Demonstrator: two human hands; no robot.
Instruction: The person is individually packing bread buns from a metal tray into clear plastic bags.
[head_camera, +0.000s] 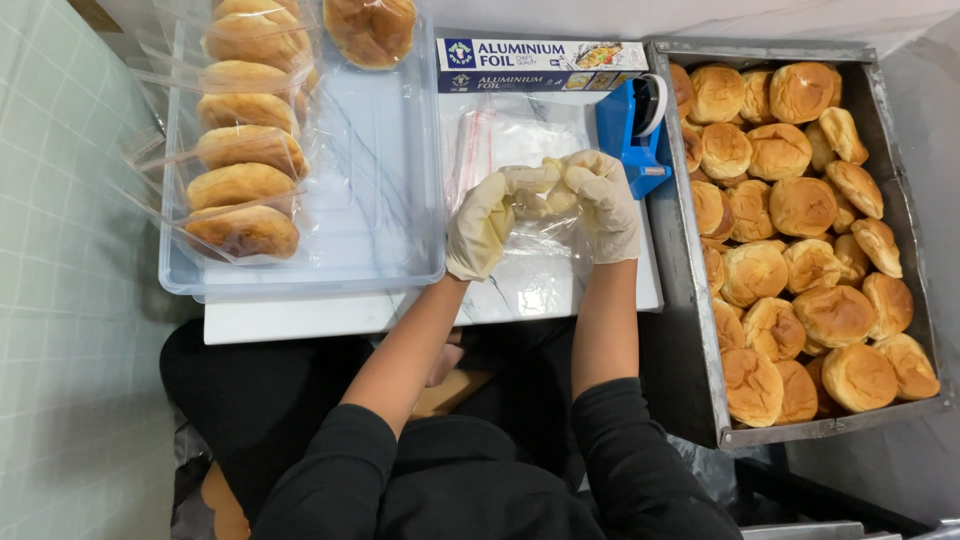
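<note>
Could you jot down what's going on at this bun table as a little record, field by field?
Left hand: gloved left hand, fingers pinching a clear plastic bag
Right hand: gloved right hand, gripping the same bag from the other side
Bag contents: cannot tell
Left of hands: clear plastic tub with a row of bagged buns
Right of hands: metal tray heaped with loose buns
Behind hands: blue tape dispenser, long foil box, flat spare bags

Marble table (300, 318), pale tiled floor (70, 300)
</note>
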